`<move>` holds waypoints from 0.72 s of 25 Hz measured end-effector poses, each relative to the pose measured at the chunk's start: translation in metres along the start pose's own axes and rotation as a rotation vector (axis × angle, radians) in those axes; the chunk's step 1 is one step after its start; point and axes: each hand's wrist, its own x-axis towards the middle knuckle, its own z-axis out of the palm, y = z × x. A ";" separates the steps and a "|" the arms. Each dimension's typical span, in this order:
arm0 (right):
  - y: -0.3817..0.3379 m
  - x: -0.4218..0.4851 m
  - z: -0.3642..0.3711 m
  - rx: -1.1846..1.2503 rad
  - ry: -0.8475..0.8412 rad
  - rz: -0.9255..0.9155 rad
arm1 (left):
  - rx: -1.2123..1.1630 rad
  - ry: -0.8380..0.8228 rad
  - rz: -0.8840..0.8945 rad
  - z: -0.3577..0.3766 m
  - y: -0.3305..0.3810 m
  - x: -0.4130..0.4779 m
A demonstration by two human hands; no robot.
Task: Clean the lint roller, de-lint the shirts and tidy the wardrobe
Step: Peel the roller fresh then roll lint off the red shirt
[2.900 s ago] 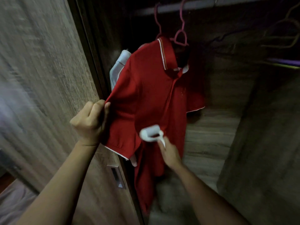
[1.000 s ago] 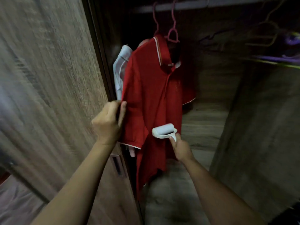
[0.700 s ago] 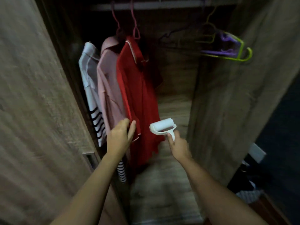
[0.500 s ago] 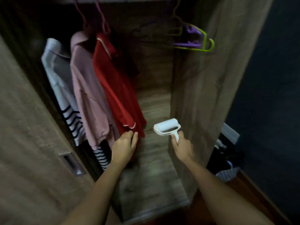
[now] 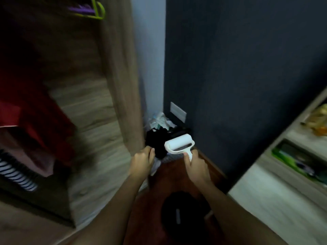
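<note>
Dark blue wall (image 5: 247, 68) and wooden wardrobe (image 5: 113, 89) side, hands low between them over a floor-corner clutter pile (image 5: 159, 131).

Right hand (image 5: 196, 167) is closed around the handle of the white lint roller (image 5: 179, 144), drum up and near the wall's foot. Left hand (image 5: 142, 160) is curled, apparently empty. Red shirt (image 5: 40, 121) hangs blurred at the wardrobe's left edge. Judging by looks, the roller is light, stiff plastic with a tacky drum, best held by its handle; the shirt is soft and limp.

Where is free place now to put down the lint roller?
The wardrobe floor, right of the red shirt, looks bare. The pale surface at the lower right also looks free. The corner behind the lint roller is crowded with dark clutter.
</note>
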 end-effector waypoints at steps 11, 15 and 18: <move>0.267 -0.053 -0.133 -0.035 0.092 0.357 | -0.167 -0.298 0.077 0.170 0.243 -0.062; 0.318 -0.055 -0.155 0.009 0.116 0.422 | -0.183 -0.423 0.141 0.208 0.290 -0.068; 0.342 -0.052 -0.154 0.063 0.124 0.468 | -0.151 -0.531 0.149 0.241 0.305 -0.079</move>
